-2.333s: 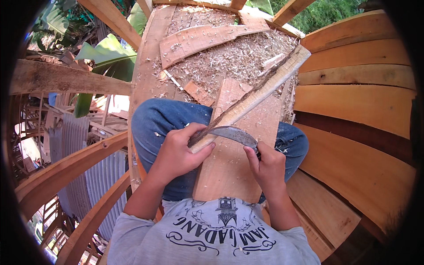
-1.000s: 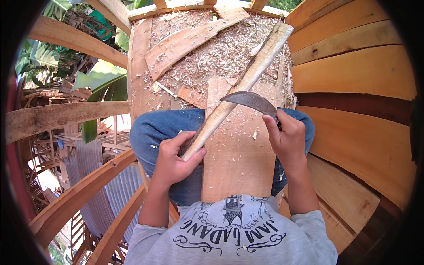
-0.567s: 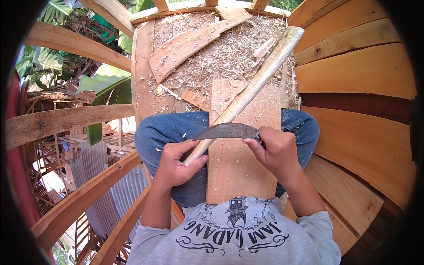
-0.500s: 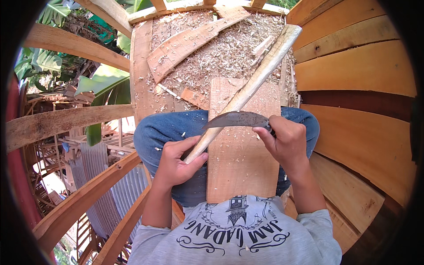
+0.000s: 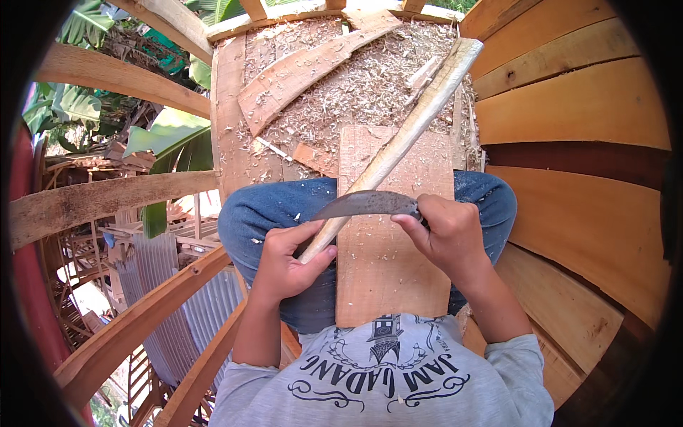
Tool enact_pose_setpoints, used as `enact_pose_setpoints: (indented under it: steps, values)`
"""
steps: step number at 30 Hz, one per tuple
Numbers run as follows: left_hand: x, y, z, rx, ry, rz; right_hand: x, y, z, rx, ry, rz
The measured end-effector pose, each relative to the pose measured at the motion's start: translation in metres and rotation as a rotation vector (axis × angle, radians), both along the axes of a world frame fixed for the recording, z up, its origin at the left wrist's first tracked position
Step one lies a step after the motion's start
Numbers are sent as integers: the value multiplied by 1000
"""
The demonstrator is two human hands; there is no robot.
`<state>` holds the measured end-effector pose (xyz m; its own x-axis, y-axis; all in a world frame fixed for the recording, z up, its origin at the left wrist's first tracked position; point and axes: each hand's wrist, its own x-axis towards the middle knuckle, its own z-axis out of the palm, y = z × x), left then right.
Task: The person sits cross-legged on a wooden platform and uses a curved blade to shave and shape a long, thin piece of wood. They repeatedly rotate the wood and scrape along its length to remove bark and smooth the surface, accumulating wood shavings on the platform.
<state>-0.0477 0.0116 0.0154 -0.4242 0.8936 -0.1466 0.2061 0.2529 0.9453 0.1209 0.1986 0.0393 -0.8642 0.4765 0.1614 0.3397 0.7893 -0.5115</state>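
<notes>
My left hand [image 5: 292,260] is closed around the near end of a long pale wooden stick [image 5: 405,146], which slants away to the far right. In my right hand [image 5: 447,231] is a knife with a broad, curved dark blade [image 5: 368,203]; its handle is mostly hidden by my fingers. The blade lies across the stick a little beyond my left hand, its tip pointing left. Under both, a flat rectangular board [image 5: 393,285] rests over my lap, between my jeans-clad legs, with a few shavings on it.
Wood shavings [image 5: 341,85] cover the floor ahead, around a long cut plank [image 5: 313,71] and a small wood scrap [image 5: 316,159]. Wooden rails [image 5: 114,188] run along the left, with leaves and corrugated sheets beyond. A plank wall [image 5: 569,107] stands on the right.
My right hand has drawn the knife toward me and slightly left along the stick, nearer my left hand. The left hand keeps its grip, almost still.
</notes>
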Motion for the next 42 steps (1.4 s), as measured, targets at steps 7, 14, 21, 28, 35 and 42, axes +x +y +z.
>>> enact_pose_setpoints:
  steps: [7,14,21,28,35,42]
  values:
    - [3,1,-3,92,2,53,-1,-4,-6,-26,28,-17]
    - [5,1,-1,87,-20,65,0,-2,-3,-37,34,-58]
    - [5,3,2,72,-49,67,1,1,-8,-23,55,-93]
    - [0,5,5,26,-63,47,0,3,-7,-21,82,-49]
    - [3,3,2,32,-46,46,0,15,-6,11,59,-104]
    - [3,5,2,33,14,65,-6,7,-13,-134,79,-117]
